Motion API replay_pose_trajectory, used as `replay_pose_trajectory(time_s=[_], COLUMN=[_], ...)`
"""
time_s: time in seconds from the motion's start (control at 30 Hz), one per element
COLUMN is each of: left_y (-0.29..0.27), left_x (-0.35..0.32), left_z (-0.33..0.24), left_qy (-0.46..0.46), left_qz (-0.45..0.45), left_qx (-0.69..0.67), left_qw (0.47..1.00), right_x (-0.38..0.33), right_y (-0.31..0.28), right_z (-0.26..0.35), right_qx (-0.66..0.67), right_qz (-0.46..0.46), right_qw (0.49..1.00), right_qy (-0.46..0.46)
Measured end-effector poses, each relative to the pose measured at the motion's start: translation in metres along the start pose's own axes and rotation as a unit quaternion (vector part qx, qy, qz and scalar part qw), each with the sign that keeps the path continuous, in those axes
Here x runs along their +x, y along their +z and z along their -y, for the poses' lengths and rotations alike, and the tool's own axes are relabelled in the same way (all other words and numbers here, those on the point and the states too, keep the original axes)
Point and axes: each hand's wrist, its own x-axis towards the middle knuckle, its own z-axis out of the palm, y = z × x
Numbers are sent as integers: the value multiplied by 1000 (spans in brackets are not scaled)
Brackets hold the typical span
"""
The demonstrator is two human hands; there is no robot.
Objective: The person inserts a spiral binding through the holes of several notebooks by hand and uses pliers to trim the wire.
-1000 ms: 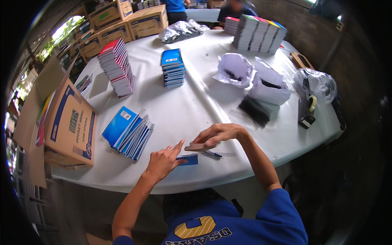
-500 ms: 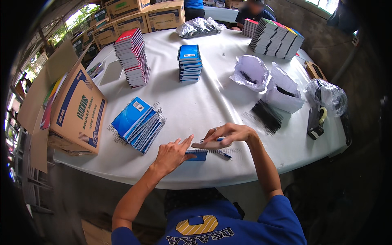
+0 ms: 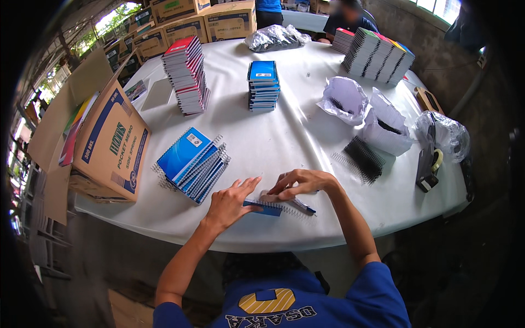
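Note:
A small blue notebook (image 3: 267,210) lies before me near the table's front edge, a wire coil (image 3: 291,210) along its far side and trailing off to the right. My left hand (image 3: 232,202) rests at the notebook's left end, fingers spread and thumb on the cover. Bent over the coil, my right hand (image 3: 306,183) has its fingers drawn together. A tan piece (image 3: 269,198) shows at its fingertips; whether it is a finger cover or a held strip I cannot tell. A blue-ended pen (image 3: 304,206) lies partly under the coil.
Coil-bound blue notebooks (image 3: 191,161) lie fanned at left, beside an open carton (image 3: 112,145). Farther back stand a red stack (image 3: 186,76) and a blue stack (image 3: 263,86). At right are black coils (image 3: 363,158), paper bags (image 3: 385,128) and a tape dispenser (image 3: 427,169).
My right hand has come down and its fingers have curled in over the coil. My left hand stays at the notebook. The whole view has shifted slightly.

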Motion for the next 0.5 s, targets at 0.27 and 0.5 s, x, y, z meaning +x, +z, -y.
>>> replay_pose_trajectory(time_s=[0.27,0.5], left_y=[28,55], left_x=[-6,-20], left_z=[12,16], left_qy=[-62,-127], left_qz=[-184,-139], left_qx=[-389,-552], left_qw=[900,812], right_x=[9,13], right_y=[4,1], right_z=[-8,-2], right_qx=[15,15], right_qz=[-13,-50], right_qw=[1000,997], right_qy=[15,54])
